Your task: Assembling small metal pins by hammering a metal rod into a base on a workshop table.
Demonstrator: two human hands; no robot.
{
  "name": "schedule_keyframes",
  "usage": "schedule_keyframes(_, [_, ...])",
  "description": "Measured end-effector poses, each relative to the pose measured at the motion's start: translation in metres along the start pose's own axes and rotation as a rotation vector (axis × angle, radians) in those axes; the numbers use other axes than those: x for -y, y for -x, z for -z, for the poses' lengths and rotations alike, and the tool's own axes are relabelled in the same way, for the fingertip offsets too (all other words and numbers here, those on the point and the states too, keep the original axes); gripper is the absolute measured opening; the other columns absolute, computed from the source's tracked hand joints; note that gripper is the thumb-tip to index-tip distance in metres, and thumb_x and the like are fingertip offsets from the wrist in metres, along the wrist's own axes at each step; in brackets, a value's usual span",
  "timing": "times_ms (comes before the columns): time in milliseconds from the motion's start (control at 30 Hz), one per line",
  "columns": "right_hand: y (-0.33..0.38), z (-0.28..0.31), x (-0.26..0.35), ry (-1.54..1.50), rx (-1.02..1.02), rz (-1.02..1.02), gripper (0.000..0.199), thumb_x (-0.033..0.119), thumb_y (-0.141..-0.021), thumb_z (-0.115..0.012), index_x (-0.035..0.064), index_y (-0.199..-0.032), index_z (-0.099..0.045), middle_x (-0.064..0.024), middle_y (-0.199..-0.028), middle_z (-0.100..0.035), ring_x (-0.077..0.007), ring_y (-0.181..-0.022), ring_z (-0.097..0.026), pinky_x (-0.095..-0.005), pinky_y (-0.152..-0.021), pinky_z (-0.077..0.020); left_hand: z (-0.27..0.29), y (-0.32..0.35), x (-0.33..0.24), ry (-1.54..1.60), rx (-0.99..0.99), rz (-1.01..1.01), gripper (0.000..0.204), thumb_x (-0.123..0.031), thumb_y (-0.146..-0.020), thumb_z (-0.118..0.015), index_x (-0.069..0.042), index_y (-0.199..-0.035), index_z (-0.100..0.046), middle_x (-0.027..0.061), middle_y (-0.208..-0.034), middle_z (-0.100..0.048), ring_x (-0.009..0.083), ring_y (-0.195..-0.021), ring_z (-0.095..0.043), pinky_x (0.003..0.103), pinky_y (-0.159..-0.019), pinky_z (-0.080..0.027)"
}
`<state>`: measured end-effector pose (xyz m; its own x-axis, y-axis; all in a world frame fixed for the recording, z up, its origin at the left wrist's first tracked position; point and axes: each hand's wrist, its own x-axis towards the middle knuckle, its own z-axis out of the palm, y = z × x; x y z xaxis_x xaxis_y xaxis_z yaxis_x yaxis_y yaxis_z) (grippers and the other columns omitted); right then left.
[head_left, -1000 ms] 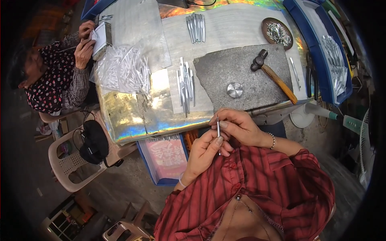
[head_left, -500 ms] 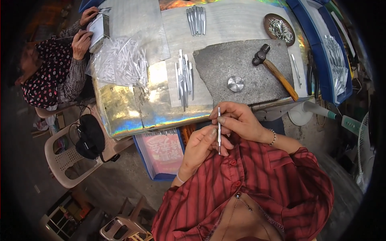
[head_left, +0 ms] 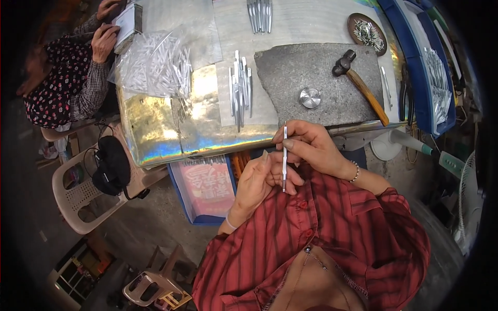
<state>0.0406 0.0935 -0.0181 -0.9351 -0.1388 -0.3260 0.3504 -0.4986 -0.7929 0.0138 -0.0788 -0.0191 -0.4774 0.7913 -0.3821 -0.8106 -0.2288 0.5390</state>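
Observation:
My right hand (head_left: 315,150) pinches the upper half of a slim silver metal rod (head_left: 285,168) between thumb and fingers. The rod stands nearly upright in the picture, in front of my chest, and has narrowed sections along its length. My left hand (head_left: 254,182) is beside its lower half with the thumb raised away; the left fingers lie behind the rod, and whether they touch it is unclear. Beyond my hands, a dark stone slab (head_left: 290,67) lies on the table, bearing a round metal disc (head_left: 310,97) and a wooden-handled hammer (head_left: 360,85).
Similar silver pieces (head_left: 240,93) lie left of the slab, more (head_left: 260,15) behind it. A plastic bag (head_left: 155,67) of white pieces sits further left, near a co-worker's hands (head_left: 104,42). At right are a brown dish (head_left: 367,32) of small metal parts and a blue tray (head_left: 429,122).
My left thumb has lifted off the rod, and the left hand has opened. My right hand keeps its pinch. The whole view has shifted slightly, the table sitting higher in the picture.

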Motion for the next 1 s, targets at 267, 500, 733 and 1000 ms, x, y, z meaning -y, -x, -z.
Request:
schedule_keyframes(267, [0.003,0.003,0.000,0.055,-0.002,-0.020,0.013,0.004,-0.089,-0.049,0.0002,-0.101,-0.055,-0.0018,-0.085,-0.056,-0.0013,-0.065,-0.047,-0.0160,-0.055,-0.0381,-0.002,0.000,0.000,-0.216,-0.035,0.049,0.031,-0.020,-0.094,-0.044,0.006,-0.111,-0.050,0.0186,-0.081,-0.062,0.0182,-0.062,-0.060,0.026,-0.060,-0.049])
schedule_keyframes(500, [0.037,0.036,0.052,1.263,-0.515,0.636,0.028,0.002,-0.075,-0.060,-0.0008,-0.103,-0.054,-0.0138,-0.094,-0.056,-0.0276,-0.080,-0.057,-0.0334,-0.069,-0.0465,-0.006,-0.006,0.001,-0.284,0.025,0.066,0.024,-0.013,-0.095,-0.043,0.002,-0.111,-0.053,0.0095,-0.078,-0.062,0.0103,-0.064,-0.058,0.021,-0.061,-0.047])
schedule_keyframes(733, [0.045,0.080,0.067,1.821,-0.695,0.363,0.047,-0.001,-0.070,-0.057,0.0015,-0.116,-0.045,-0.0145,-0.105,-0.050,-0.0315,-0.093,-0.049,-0.0401,-0.080,-0.0414,-0.023,-0.044,0.026,-0.335,0.083,0.134,0.026,-0.020,-0.096,-0.044,0.002,-0.104,-0.055,0.0078,-0.075,-0.061,0.0096,-0.059,-0.057,0.020,-0.056,-0.046])
schedule_keyframes(1000, [0.079,0.085,0.066,1.274,-0.548,0.387,0.040,0.003,-0.085,-0.052,-0.0009,-0.123,-0.039,-0.0208,-0.112,-0.054,-0.0381,-0.101,-0.055,-0.0357,-0.083,-0.0448,-0.041,-0.068,0.039,-0.349,0.026,0.101,0.028,-0.021,-0.096,-0.042,0.003,-0.102,-0.055,0.0085,-0.072,-0.061,0.0101,-0.056,-0.057,0.020,-0.054,-0.046])
